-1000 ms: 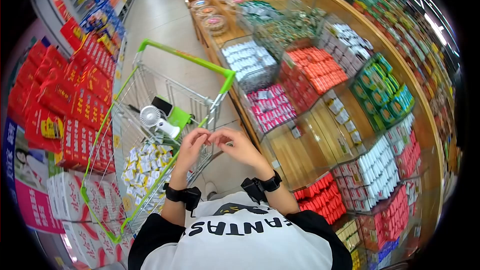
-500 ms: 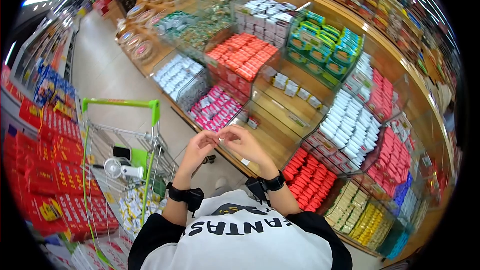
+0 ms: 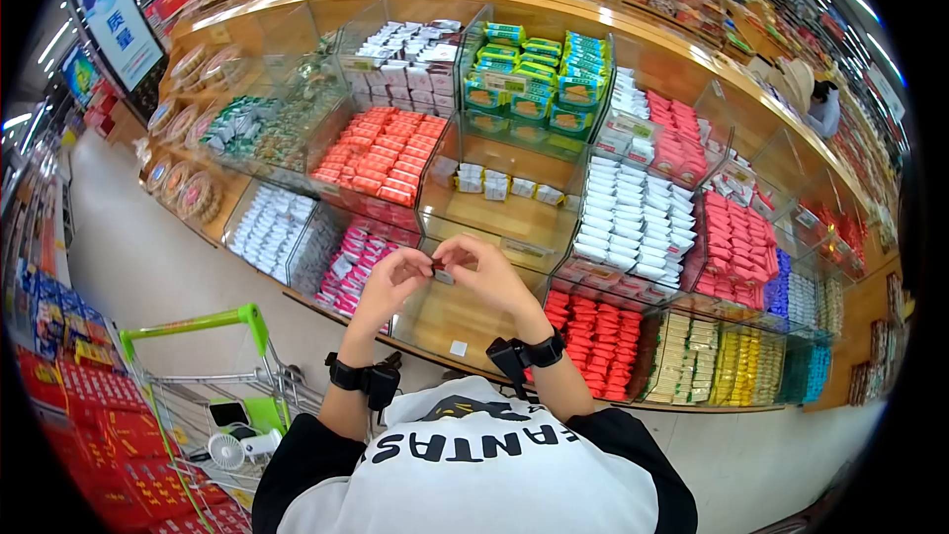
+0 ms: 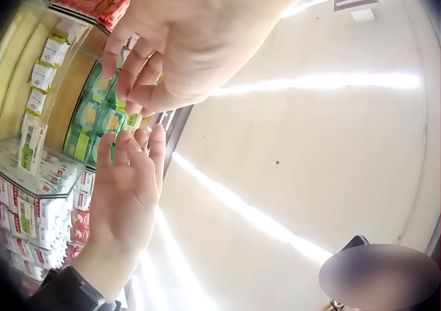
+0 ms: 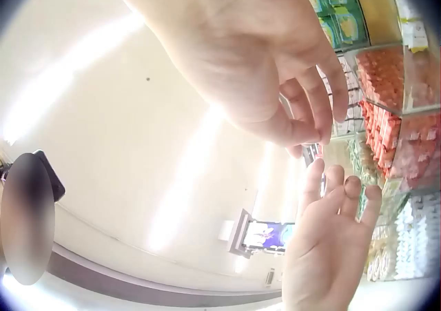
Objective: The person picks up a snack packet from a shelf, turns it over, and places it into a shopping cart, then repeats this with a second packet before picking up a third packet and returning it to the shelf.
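Observation:
In the head view my left hand (image 3: 388,287) and right hand (image 3: 486,282) are raised at chest height, fingers loosely bent and fingertips close together. Behind them is a divided display with a wooden bin (image 3: 474,321) that holds few packets. From the left wrist, the left hand (image 4: 189,46) appears above the right hand (image 4: 125,197), with a narrow gap between their fingertips. The right wrist view shows the right hand (image 5: 255,66) over the left hand (image 5: 329,245). No held object is visible; whether the fingertips touch cannot be told.
A cart (image 3: 188,321) with a green handle stands at the lower left, a small white fan (image 3: 226,451) and a phone (image 3: 228,414) in it. Clear dividers separate red packets (image 3: 593,341), white packets (image 3: 633,222) and green packs (image 3: 534,79). Red boxes (image 3: 99,445) line the left edge.
The head view has turned toward the display, so the cart has shifted to the lower left and the bins sit in front. Both hands keep nearly the same pose.

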`<state>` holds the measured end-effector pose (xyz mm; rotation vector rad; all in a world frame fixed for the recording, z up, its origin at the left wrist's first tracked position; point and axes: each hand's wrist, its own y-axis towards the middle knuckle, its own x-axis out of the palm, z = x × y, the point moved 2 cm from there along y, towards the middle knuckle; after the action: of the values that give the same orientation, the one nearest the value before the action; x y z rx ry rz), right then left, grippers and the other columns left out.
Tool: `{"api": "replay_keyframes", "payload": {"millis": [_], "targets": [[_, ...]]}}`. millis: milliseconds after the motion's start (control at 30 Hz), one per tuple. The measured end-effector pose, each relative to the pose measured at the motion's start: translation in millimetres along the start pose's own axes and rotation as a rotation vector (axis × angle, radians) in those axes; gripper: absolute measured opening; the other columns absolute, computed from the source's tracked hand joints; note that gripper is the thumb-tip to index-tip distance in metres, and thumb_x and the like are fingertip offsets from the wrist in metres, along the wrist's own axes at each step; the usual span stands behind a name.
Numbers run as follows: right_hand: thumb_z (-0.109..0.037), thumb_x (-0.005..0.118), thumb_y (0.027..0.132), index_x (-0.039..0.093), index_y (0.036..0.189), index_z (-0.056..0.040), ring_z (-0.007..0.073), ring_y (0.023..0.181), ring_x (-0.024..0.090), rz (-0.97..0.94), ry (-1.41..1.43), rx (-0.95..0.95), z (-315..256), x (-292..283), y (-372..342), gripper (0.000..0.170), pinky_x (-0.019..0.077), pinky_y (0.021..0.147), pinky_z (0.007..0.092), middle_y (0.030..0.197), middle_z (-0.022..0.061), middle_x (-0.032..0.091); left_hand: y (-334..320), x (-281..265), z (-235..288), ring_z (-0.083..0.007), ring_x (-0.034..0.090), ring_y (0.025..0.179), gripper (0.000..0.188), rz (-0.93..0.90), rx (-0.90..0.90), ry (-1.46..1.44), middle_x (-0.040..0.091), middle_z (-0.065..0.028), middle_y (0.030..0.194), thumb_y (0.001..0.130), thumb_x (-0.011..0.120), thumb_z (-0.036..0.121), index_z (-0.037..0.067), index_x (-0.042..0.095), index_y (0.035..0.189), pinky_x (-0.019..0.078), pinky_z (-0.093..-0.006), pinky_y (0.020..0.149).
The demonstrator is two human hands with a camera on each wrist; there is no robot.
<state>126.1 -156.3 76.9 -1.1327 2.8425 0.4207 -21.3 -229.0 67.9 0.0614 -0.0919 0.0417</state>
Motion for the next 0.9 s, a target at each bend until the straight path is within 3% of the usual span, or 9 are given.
{"api": "replay_keyframes", "payload": {"millis": [133, 267, 567, 633, 700, 800, 900], "targets": [[0.002, 0.05, 0.069, 0.056, 0.086, -0.0044, 0.0102, 0.071, 0.052, 0.078, -0.052, 0.092, 6.0, -11.3, 6.4, 0.02, 0.0425, 0.066, 0.0222, 0.077, 0.0018, 0.053, 18.8, -4.5, -5.2, -0.0084, 0.051, 0.078, 0.02, -0.047, -0.011, -0.002, 0.053, -0.0023, 0.08, 0.071, 0.048, -0.006, 0.001, 0.051, 0.09, 0.0407, -0.0203, 0.07], [0.002, 0.051, 0.069, 0.057, 0.084, -0.0043, 0.0092, 0.067, 0.051, 0.187, -0.163, 0.067, 13.9, -26.7, 11.1, 0.018, 0.0415, 0.062, 0.0211, 0.073, 0.0006, 0.053, 39.4, -16.1, -17.9, -0.0085, 0.051, 0.076, 0.02, -0.118, 0.02, 0.115, 0.052, -0.0024, 0.08, 0.071, 0.047, -0.007, 0.001, 0.052, 0.089, 0.0417, -0.0203, 0.071], [0.001, 0.051, 0.066, 0.057, 0.079, -0.0029, 0.0098, 0.061, 0.05, 0.39, -0.238, 0.161, 10.5, -66.3, 14.1, 0.015, 0.0418, 0.059, 0.0226, 0.065, 0.002, 0.053, 86.5, -6.4, 9.5, -0.0082, 0.053, 0.073, 0.023, -0.208, 0.118, 0.293, 0.055, -0.0013, 0.074, 0.067, 0.045, -0.008, 0.002, 0.053, 0.086, 0.0406, -0.0199, 0.065], [0.001, 0.052, 0.066, 0.058, 0.078, -0.0028, 0.009, 0.059, 0.049, 0.456, -0.306, 0.128, 5.3, -76.5, 15.1, 0.014, 0.0415, 0.058, 0.0216, 0.065, 0.0017, 0.054, 99.7, -1.9, 22.8, -0.0084, 0.052, 0.072, 0.022, -0.23, 0.258, 0.426, 0.055, -0.0015, 0.073, 0.067, 0.045, -0.007, 0.002, 0.053, 0.086, 0.0407, -0.0203, 0.064], [0.0, 0.051, 0.067, 0.058, 0.077, -0.0025, 0.0077, 0.058, 0.049, 0.482, -0.317, 0.084, 3.7, -89.0, 19.2, 0.013, 0.0403, 0.056, 0.0204, 0.065, 0.0007, 0.054, 115.8, 1.0, 33.7, -0.0089, 0.052, 0.071, 0.022, -0.256, 0.219, 0.381, 0.055, -0.0023, 0.074, 0.068, 0.045, -0.007, 0.002, 0.053, 0.086, 0.041, -0.0208, 0.064], [-0.001, 0.049, 0.068, 0.057, 0.076, -0.002, 0.0062, 0.056, 0.047, 0.555, -0.27, 0.013, -5.1, -106.8, 30.1, 0.012, 0.0383, 0.052, 0.0203, 0.061, -0.0005, 0.053, 144.2, 8.0, 50.3, -0.0092, 0.052, 0.072, 0.022, -0.322, 0.312, 0.415, 0.055, -0.0031, 0.074, 0.068, 0.044, -0.007, 0.002, 0.053, 0.085, 0.0411, -0.0211, 0.063], [-0.002, 0.048, 0.068, 0.057, 0.075, -0.0019, 0.0065, 0.055, 0.047, 0.603, -0.241, 0.038, -15.0, -117.9, 41.7, 0.012, 0.038, 0.051, 0.0206, 0.06, 0.0001, 0.053, 172.1, 15.9, 59.0, -0.0094, 0.052, 0.073, 0.021, -0.367, 0.284, 0.38, 0.055, -0.0035, 0.074, 0.068, 0.042, -0.008, 0.002, 0.053, 0.084, 0.0406, -0.021, 0.063]]}}
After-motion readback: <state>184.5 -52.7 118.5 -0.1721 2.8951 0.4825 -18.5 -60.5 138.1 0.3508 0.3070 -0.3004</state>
